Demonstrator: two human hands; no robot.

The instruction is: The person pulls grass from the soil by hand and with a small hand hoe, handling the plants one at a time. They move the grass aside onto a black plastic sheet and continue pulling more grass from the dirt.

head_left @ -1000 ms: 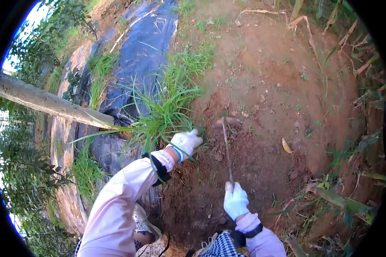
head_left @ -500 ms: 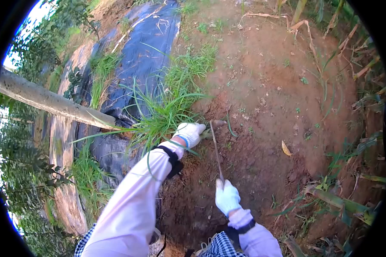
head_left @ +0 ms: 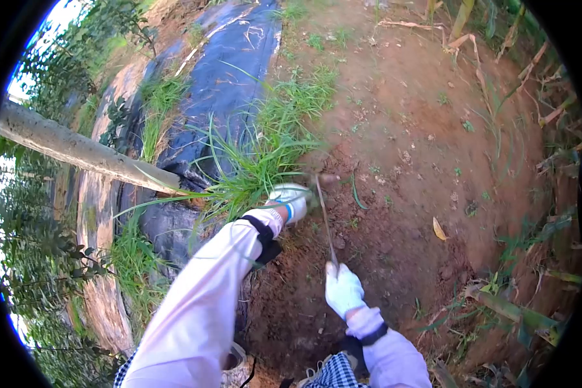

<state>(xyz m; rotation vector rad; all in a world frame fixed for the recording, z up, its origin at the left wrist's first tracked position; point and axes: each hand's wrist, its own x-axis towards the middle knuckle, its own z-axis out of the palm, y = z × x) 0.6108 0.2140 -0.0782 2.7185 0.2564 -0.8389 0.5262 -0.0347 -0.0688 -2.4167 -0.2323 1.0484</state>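
My right hand (head_left: 344, 290), in a white glove, is closed round the handle of what looks like a small hoe (head_left: 325, 223). Its thin shaft runs away from me, and the blurred head meets the soil just right of the grass. My left hand (head_left: 291, 199), gloved too, is at the near edge of a clump of long green grass (head_left: 258, 168). Its fingers are curled and blurred, with a smear of green beside them that looks like grass stems. Some long blades cross over the left wrist and sleeve.
Black plastic sheeting (head_left: 229, 71) runs along the left, with a pale tree trunk (head_left: 90, 155) rising through it. Brown soil (head_left: 394, 194) with tiny weeds and a yellow leaf (head_left: 439, 229) extends to the right. Tall stalks (head_left: 517, 310) line the right edge. My shoes are below.
The view has shifted slightly, moving the ground a little rightward. My left hand has turned and drawn slightly back toward me beside the grass. The right hand still holds the hoe.
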